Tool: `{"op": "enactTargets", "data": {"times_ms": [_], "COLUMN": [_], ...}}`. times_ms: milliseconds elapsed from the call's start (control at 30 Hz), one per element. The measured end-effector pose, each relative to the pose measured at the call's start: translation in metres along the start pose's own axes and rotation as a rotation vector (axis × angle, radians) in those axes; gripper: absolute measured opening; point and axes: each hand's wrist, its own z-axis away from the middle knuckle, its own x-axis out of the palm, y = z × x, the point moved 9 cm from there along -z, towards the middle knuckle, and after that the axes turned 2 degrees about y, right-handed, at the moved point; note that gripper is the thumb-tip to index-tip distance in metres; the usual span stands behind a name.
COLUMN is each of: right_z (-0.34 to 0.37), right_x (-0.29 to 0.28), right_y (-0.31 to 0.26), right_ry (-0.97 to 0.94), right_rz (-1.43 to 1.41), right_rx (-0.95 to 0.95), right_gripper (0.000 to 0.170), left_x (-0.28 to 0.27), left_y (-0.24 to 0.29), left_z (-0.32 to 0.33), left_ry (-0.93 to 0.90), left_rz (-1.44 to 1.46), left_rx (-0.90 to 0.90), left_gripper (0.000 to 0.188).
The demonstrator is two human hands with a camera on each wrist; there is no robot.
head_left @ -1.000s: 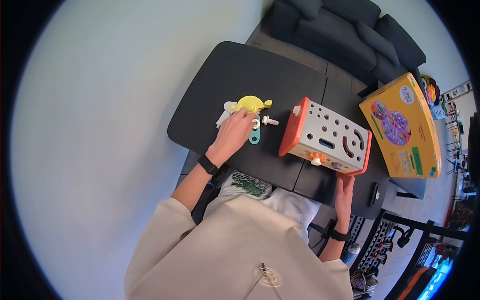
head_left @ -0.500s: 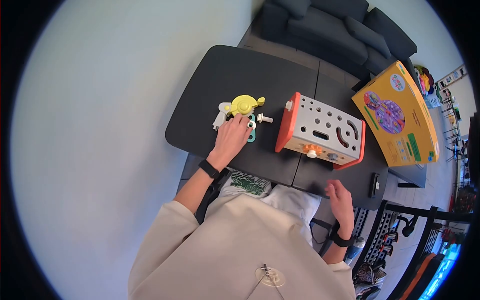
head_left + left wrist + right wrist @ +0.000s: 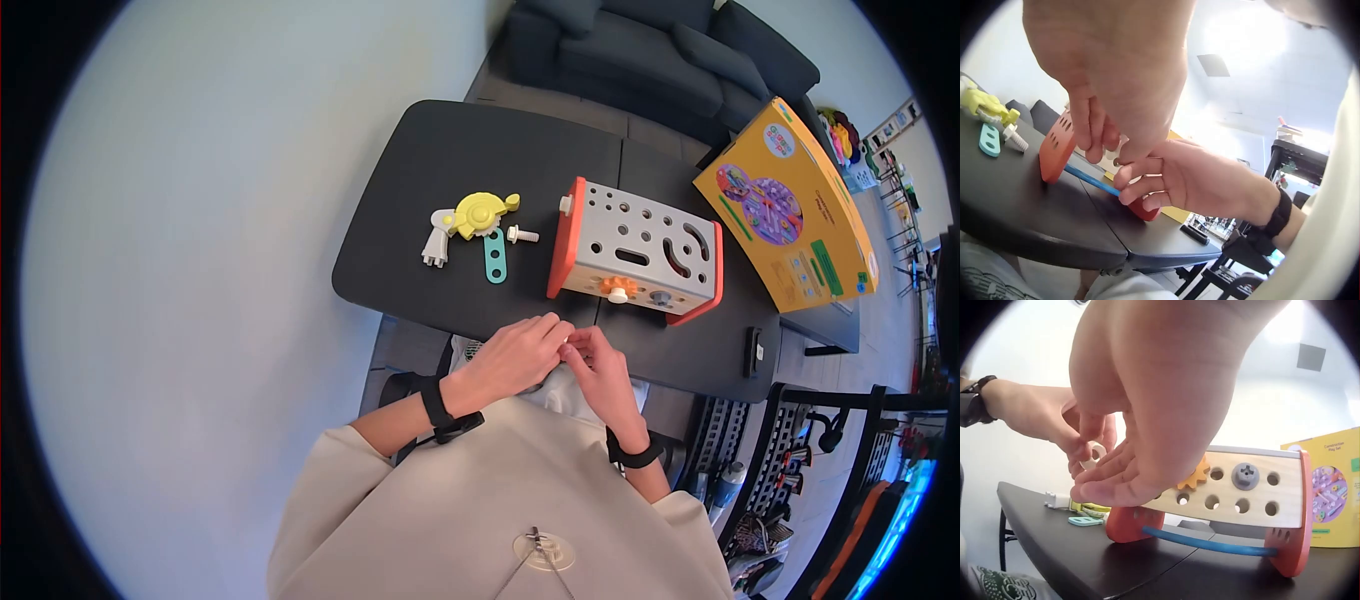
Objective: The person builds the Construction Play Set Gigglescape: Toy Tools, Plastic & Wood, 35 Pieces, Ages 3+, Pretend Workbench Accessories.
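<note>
In front of my body, over the table's near edge, my two hands meet fingertip to fingertip. My left hand [image 3: 520, 357] pinches a small white nut [image 3: 1093, 455], whose round hole shows in the right wrist view. Beside the nut are the loosely bent fingers of my right hand [image 3: 603, 380], close against the left fingertips. Past the hands stands a wooden toolbox toy [image 3: 640, 235] with orange-red ends. On its front are an orange gear [image 3: 1195, 475] and a grey screw head [image 3: 1247, 476]. A blue rod [image 3: 1210, 545] joins its ends low down.
At the left lie a yellow toy piece [image 3: 482, 213], a white claw-shaped piece [image 3: 437, 240], a teal strip with holes [image 3: 496, 258] and a white bolt [image 3: 523, 235]. A yellow box [image 3: 790, 210] stands at the right. Near the right edge lies a small black object [image 3: 752, 352].
My left hand has lifted the nut from the teal strip and brought it toward my body. My right hand has left the toolbox toy and moved leftward to meet it.
</note>
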Motion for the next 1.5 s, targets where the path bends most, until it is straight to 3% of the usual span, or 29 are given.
{"op": "enactTargets", "data": {"times_ms": [133,333,400,533,633,700,733,833,967,1100,1167,1400,1500], "right_z": [-0.004,-0.003,-0.005,-0.006,-0.005,-0.005,-0.004,-0.006,-0.011,-0.021,-0.026,-0.032,-0.035], "right_x": [0.002,-0.002,-0.013,-0.057,-0.069,-0.071,-0.07,-0.07,-0.072,-0.073,-0.075,-0.107,-0.121], "right_y": [0.032,0.074,0.089,0.095,0.084,0.084,0.085,0.09,0.096,0.105,0.102,0.072,0.056], "right_ry": [-0.004,-0.077,-0.002,0.192,0.182,0.206,0.227,0.269,0.25,0.232,0.243,0.234,0.221], "right_rz": [-0.291,-0.43,-0.433,-0.407,-0.627,-0.747,-0.827,-0.984,-1.118,-1.07,-1.071,-1.054,-0.978], "right_rx": [0.108,0.2,0.198,0.107,0.155,0.158,0.155,0.148,0.106,0.081,0.049,-0.054,-0.082], "right_gripper": [0.024,0.024,0.023,0.022,0.027,0.028,0.031,0.036,0.038,0.044,0.039,0.038,0.041], "left_x": [0.013,0.02,0.016,-0.018,-0.017,-0.013,-0.012,0.003,0.012,0.017,0.017,0.005,0.0], "left_y": [-0.003,-0.009,-0.012,-0.049,-0.09,-0.11,-0.117,-0.12,-0.1,-0.098,-0.099,-0.092,-0.092], "left_z": [-0.002,-0.006,-0.011,-0.026,-0.04,-0.051,-0.055,-0.074,-0.085,-0.089,-0.09,-0.107,-0.116], "left_ry": [-0.056,-0.098,-0.1,0.148,0.16,0.2,0.2,0.016,-0.147,-0.132,-0.151,-0.233,-0.188], "left_rz": [0.132,0.285,0.321,0.422,0.437,0.63,0.629,0.621,0.415,0.325,0.321,0.428,0.612], "left_rx": [-0.07,-0.125,-0.117,-0.254,-0.291,-0.341,-0.339,-0.296,-0.267,-0.14,-0.131,-0.207,-0.25], "left_gripper": [0.027,0.044,0.051,0.058,0.068,0.087,0.087,0.131,0.145,0.142,0.136,0.126,0.116]}}
